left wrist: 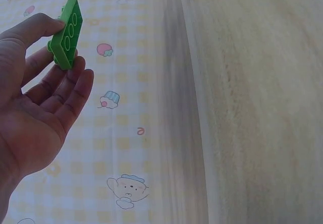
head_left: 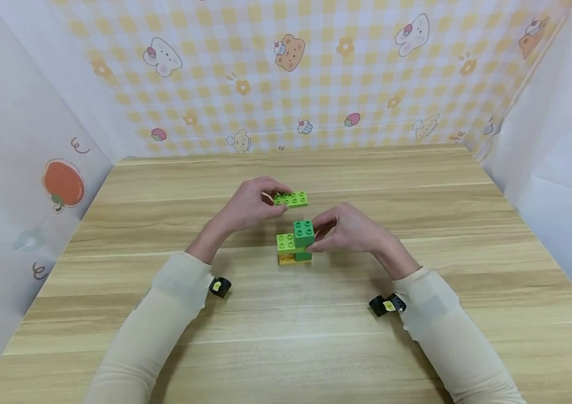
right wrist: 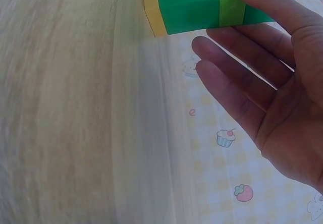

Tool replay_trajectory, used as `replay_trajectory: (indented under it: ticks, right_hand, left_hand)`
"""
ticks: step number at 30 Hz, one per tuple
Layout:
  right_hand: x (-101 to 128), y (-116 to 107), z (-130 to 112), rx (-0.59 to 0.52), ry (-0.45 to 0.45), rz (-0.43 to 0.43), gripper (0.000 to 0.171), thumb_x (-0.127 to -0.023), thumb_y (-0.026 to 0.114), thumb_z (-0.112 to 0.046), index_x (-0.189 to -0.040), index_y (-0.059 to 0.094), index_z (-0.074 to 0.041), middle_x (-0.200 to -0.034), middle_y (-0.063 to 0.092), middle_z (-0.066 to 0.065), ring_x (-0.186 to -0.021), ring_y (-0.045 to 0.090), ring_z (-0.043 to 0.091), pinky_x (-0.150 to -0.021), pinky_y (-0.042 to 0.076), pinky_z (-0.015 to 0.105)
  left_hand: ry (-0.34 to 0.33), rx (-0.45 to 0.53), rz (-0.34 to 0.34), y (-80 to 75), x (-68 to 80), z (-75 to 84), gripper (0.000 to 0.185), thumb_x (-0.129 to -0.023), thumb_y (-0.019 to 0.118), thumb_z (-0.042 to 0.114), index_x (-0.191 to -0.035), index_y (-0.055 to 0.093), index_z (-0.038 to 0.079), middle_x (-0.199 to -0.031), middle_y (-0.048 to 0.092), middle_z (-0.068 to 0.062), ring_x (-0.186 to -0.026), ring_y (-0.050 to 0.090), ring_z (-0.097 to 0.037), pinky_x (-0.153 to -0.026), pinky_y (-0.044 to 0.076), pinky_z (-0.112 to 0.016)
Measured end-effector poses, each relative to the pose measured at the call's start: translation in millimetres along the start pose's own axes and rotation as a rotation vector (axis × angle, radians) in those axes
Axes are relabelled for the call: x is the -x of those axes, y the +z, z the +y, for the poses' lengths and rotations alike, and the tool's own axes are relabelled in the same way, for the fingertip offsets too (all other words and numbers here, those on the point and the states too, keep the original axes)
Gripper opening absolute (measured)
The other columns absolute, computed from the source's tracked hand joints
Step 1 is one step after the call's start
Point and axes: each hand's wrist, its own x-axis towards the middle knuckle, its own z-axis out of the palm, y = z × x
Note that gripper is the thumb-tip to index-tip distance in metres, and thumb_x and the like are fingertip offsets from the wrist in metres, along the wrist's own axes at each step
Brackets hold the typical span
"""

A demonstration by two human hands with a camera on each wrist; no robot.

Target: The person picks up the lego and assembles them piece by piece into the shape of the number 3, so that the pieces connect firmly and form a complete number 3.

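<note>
Left hand pinches a flat light-green brick by one end, held clear above the tabletop. Right hand steadies the small brick stack (fingertips clamped on its dark-green upper block), which stands mid-tabletop just below the raised brick.

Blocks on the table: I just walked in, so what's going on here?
A person is working with toy blocks on a wooden table. The left hand pinches a flat light-green plate in the air, just behind the stack. The right hand grips the stack, fingers on the dark-green block at its top. The stack stands on the table on a yellow block.
</note>
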Motion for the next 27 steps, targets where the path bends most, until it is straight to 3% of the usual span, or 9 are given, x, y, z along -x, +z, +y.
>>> replay_trajectory:
  ticks: [16, 27]
  right_hand:
    - [-1, 2, -1, 0.006, -0.014, 0.009, 0.025, -0.085, 0.089, -0.018, -0.108, 0.082, -0.011, -0.098, 0.081, -0.001, -0.086, 0.075, 0.012, -0.082, 0.063, 0.033]
    - [-1, 2, -2, 0.017, -0.009, 0.025, 0.025, -0.086, 0.088, -0.018, -0.11, 0.082, -0.011, -0.099, 0.081, -0.001, -0.088, 0.075, 0.012, -0.084, 0.063, 0.036]
  left_hand:
    - [0.07, -0.007, -0.003, -3.4, 5.3, 10.6, 0.035, -0.092, 0.078, 0.014, -0.126, 0.076, 0.006, -0.119, 0.072, -0.009, -0.103, 0.068, -0.023, -0.094, 0.06, -0.038]
    - [0.069, -0.009, -0.004, -3.1, 6.9, 9.8, 0.034, -0.093, 0.077, 0.014, -0.126, 0.075, 0.006, -0.12, 0.072, -0.01, -0.103, 0.067, -0.023, -0.094, 0.06, -0.039]
